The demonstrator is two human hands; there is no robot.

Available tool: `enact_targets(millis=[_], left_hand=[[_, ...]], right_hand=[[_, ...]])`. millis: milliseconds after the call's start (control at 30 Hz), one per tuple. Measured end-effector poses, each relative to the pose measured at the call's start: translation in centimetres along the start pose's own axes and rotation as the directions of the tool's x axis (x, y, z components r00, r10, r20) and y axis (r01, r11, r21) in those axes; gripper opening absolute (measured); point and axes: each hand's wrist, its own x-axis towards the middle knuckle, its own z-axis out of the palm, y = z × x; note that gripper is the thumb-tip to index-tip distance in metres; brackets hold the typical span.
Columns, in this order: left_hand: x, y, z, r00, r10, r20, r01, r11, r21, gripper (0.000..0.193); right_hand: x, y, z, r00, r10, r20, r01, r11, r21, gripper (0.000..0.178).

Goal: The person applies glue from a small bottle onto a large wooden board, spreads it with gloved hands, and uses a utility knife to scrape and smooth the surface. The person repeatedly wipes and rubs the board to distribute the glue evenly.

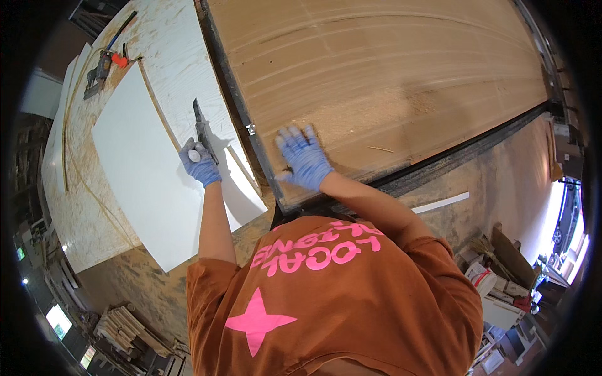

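Note:
My left hand (200, 166), in a blue-streaked glove, is closed around a slim dark tool with a flat, pointed end (200, 124). A round white knob (194, 155) shows among its fingers; whether it is part of the tool I cannot tell. Beneath that hand lies a white panel (144, 169). My right hand (303, 158), gloved alike, rests with fingers spread near the front left corner of a wide brown surface (376, 75). Sawdust (382, 106) and a thin sliver of wood (380, 150) lie on it beyond the fingers.
On the dusty white sheet (169, 31) at the far left sits a power tool (100, 75) with an orange part and a hose. A dark metal edge (464, 133) borders the brown surface. A white strip (441, 202) and a bucket (481, 279) are at right.

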Motion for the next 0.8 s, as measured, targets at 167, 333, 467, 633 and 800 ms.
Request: enact_targets(millis=[167,333,467,633,800], left_hand=[[-0.7,0.4,0.2,1.0,-0.006,-0.005,0.006,1.0,0.007,0.013],[-0.5,0.2,0.0,1.0,0.011,0.0,-0.011,0.999,0.032,0.013],[-0.2,0.0,0.3,1.0,0.019,-0.003,-0.019,0.999,0.029,0.014],[-0.2,-0.2,0.4,1.0,0.014,-0.01,-0.014,1.0,-0.01,0.015],[-0.1,-1.1,0.3,1.0,0.011,0.0,-0.011,0.999,-0.035,0.013]], right_hand=[[-3.4,7.8,-3.1,0.971,0.237,-0.002,-0.236,0.964,-0.12,0.097],[-7.1,17.4,-4.4,0.91,0.4,-0.113,-0.415,0.883,-0.217,0.093],[-9.6,26.0,-5.3,0.809,0.559,-0.179,-0.587,0.757,-0.287,0.085],[-13.1,31.8,-6.6,0.574,0.771,-0.277,-0.819,0.55,-0.167,0.084],[-12.4,27.4,-3.6,0.69,0.594,-0.413,-0.657,0.754,-0.012,0.087]])
